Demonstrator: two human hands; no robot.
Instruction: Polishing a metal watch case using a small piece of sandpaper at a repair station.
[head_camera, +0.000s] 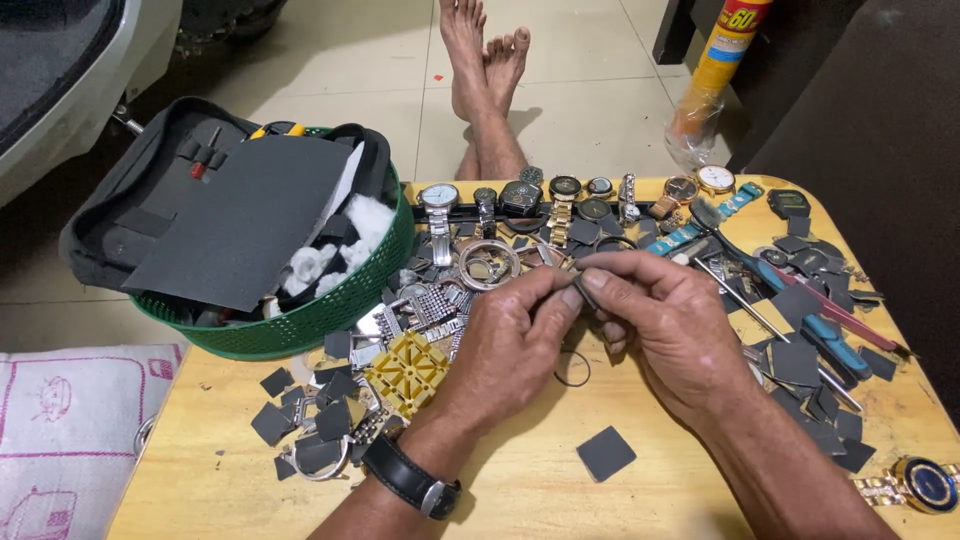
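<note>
- Basket (300, 325), green, sits at your far left, a dark sheet on top.
- Your left hand (510, 345) pinches one end of a small dark piece (583, 290), over the table's (520, 490) middle.
- Your right hand (665, 325) grips its other end, fingers closed.
- Loose watches (560, 195) lie beyond; grey squares (800, 360) scatter right.

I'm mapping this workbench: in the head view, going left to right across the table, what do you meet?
Green basket → yellow plastic block → left hand → right hand → blue-handled tool → gold watch with a blue dial.
</note>
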